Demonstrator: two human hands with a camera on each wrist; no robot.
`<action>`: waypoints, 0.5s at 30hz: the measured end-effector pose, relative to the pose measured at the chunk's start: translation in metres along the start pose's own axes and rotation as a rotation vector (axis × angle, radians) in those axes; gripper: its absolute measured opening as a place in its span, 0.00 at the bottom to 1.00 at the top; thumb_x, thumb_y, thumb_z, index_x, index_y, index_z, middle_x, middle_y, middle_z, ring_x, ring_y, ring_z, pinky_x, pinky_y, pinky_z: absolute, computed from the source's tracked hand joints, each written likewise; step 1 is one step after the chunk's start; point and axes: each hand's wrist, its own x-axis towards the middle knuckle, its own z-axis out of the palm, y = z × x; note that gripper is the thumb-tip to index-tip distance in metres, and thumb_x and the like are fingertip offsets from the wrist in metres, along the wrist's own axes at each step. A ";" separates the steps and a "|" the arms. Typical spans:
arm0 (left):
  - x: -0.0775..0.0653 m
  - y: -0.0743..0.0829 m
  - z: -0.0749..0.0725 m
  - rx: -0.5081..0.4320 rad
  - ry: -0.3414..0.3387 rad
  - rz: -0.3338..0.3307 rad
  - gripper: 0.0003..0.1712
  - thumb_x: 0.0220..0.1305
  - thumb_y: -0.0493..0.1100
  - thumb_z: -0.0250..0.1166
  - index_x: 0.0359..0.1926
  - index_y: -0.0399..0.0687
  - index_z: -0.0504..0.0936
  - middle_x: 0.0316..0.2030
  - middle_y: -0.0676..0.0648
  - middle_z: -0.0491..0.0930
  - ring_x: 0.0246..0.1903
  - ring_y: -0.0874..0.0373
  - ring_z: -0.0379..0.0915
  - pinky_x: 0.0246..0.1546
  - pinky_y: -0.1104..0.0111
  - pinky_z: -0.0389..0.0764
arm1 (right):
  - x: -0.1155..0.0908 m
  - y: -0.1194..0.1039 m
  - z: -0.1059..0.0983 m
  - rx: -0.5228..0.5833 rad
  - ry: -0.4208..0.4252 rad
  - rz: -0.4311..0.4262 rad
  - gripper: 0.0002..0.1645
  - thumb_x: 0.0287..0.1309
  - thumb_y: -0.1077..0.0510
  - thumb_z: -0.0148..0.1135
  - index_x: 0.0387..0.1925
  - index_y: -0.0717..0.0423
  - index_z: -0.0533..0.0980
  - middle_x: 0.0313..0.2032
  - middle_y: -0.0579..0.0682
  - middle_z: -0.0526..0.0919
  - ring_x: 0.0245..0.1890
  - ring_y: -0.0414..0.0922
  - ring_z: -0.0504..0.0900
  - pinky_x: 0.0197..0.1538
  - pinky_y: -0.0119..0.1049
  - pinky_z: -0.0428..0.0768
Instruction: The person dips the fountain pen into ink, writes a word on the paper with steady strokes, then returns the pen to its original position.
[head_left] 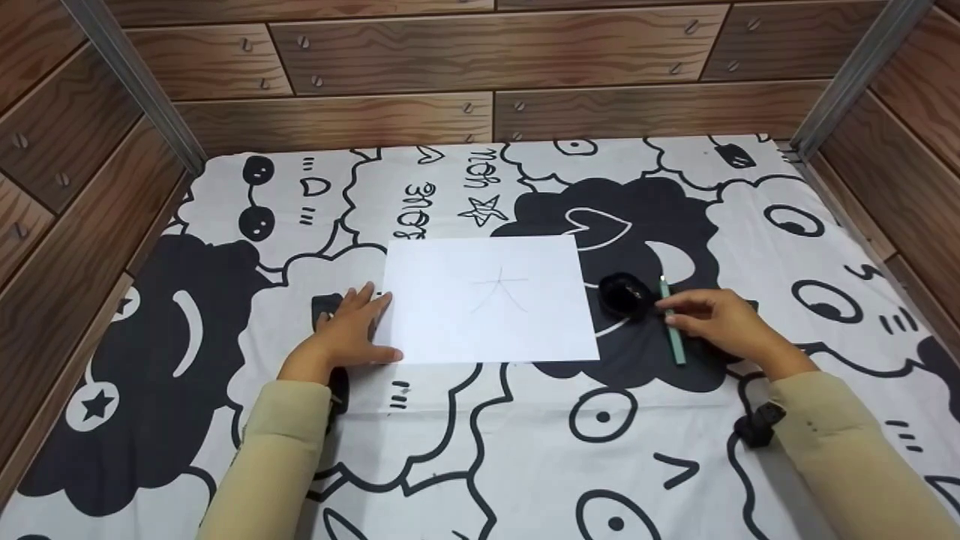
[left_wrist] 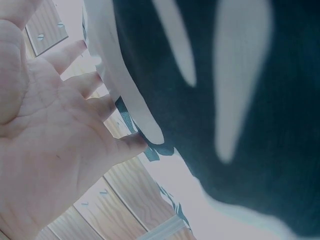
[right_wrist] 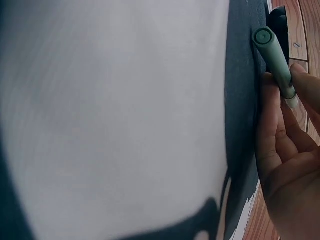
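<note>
A white sheet of paper (head_left: 442,315) lies on the patterned cloth, with thin strokes like the character 大 drawn on it. My left hand (head_left: 349,330) rests at the paper's left edge, fingers spread and thumb on the lower left corner. In the left wrist view the palm of that hand (left_wrist: 55,120) shows with its fingers apart. Right of the paper, my right hand (head_left: 720,319) pinches a green pen (head_left: 676,346) between thumb and fingers. The pen's (right_wrist: 274,60) round end faces the right wrist camera. Just left of the pen sits a small round black dish (head_left: 625,295).
Black-and-white cartoon cloth (head_left: 525,450) covers the table. Wood-plank-patterned walls (head_left: 480,60) stand at the back and both sides, with grey metal posts (head_left: 139,82) in the back corners. A small black device (head_left: 759,424) sits at the right sleeve cuff.
</note>
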 end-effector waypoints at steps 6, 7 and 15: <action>0.000 0.001 0.000 0.004 0.002 -0.002 0.53 0.38 0.63 0.66 0.64 0.54 0.53 0.65 0.43 0.41 0.62 0.45 0.29 0.50 0.38 0.38 | 0.001 0.003 0.000 -0.033 0.030 -0.055 0.16 0.47 0.54 0.62 0.40 0.51 0.78 0.38 0.48 0.79 0.35 0.37 0.78 0.32 0.25 0.74; 0.000 0.001 0.000 0.004 0.002 -0.003 0.53 0.38 0.63 0.66 0.64 0.54 0.53 0.65 0.44 0.40 0.62 0.45 0.29 0.50 0.38 0.38 | 0.001 0.003 0.001 -0.033 0.034 -0.062 0.16 0.46 0.54 0.63 0.40 0.52 0.78 0.38 0.49 0.79 0.35 0.37 0.78 0.33 0.25 0.74; 0.001 -0.001 0.001 0.008 -0.001 0.000 0.53 0.38 0.63 0.66 0.64 0.54 0.52 0.65 0.44 0.40 0.62 0.45 0.29 0.50 0.39 0.38 | 0.001 0.001 0.001 0.002 0.050 -0.056 0.17 0.45 0.57 0.63 0.41 0.55 0.78 0.37 0.51 0.80 0.32 0.39 0.78 0.31 0.24 0.74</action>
